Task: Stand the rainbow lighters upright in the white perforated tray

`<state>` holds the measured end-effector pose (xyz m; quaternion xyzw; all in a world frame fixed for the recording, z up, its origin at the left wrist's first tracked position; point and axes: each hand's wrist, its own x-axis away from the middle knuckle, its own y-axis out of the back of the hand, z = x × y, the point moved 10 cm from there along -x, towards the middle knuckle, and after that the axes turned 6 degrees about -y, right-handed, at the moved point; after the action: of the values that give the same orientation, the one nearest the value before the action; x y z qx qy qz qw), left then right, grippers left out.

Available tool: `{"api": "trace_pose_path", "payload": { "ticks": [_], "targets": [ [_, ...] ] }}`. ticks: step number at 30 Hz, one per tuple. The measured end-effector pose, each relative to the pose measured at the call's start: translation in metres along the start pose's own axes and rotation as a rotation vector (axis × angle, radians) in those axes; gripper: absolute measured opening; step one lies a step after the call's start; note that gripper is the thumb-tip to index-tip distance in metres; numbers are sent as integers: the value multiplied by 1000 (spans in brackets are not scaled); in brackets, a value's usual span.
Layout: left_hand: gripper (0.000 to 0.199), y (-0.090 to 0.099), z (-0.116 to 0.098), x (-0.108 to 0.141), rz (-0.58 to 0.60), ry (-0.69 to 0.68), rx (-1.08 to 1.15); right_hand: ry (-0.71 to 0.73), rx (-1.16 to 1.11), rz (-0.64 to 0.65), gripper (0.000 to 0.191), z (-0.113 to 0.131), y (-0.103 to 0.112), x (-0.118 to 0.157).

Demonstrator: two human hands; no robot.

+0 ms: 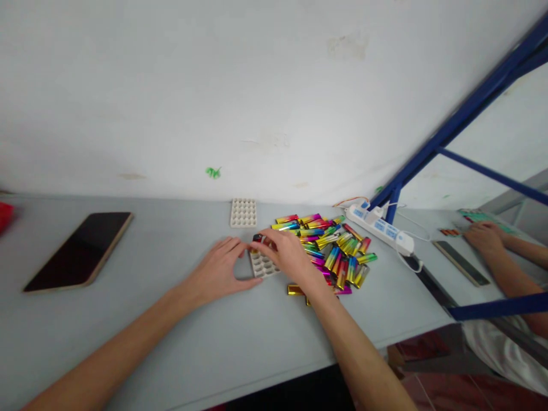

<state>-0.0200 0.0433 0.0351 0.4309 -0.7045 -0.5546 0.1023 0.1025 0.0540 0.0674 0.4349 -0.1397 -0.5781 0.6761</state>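
A pale tray with small compartments [262, 268] lies on the grey table between my hands. My right hand [285, 251] is over its upper right part, fingers pinched on a small dark-topped lighter [258, 237] at the tray's far edge. My left hand [220, 271] rests at the tray's left side, thumb and fingers apart, with the thumb near the tray's lower left corner. A heap of shiny multicoloured lighters [331, 245] spreads to the right of my right hand. Behind the hands, near the wall, sits a second pale tray [244, 213] with no lighters in it.
A dark tablet [81, 251] lies at the left of the table [171, 342]. A white power strip [381, 228] with cables is right of the heap, beside a blue metal frame [428, 151]. Another person's hands [486, 235] are at the far right, near a long dark object [460, 262].
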Motion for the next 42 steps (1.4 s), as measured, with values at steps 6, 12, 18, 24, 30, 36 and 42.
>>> {"api": "trace_pose_path", "payload": {
  "ticks": [6, 12, 18, 24, 30, 36, 42],
  "targets": [
    [50, 1, -2, -1, 16, -46, 16, -143, -68, -107, 31, -4, 52, 61],
    [49, 3, 1, 0, 56, -86, 59, -213, 113, -109, 18, -31, 76, 175],
    [50, 4, 3, -1, 44, -97, 42, -263, 179, -191, 21, -54, 78, 206],
    [50, 7, 2, 1, 14, -93, 49, -374, -82, -214, 27, -51, 88, 184],
    [53, 5, 3, 4, 12, -103, 60, -494, -719, -301, 36, -68, 82, 119],
    [49, 4, 3, 4, 14, -83, 59, -386, -1039, -141, 49, -56, 47, 25],
    [49, 4, -1, 4, 13, -83, 39, -396, -1085, 78, 52, -42, 3, -9]
  ]
}}
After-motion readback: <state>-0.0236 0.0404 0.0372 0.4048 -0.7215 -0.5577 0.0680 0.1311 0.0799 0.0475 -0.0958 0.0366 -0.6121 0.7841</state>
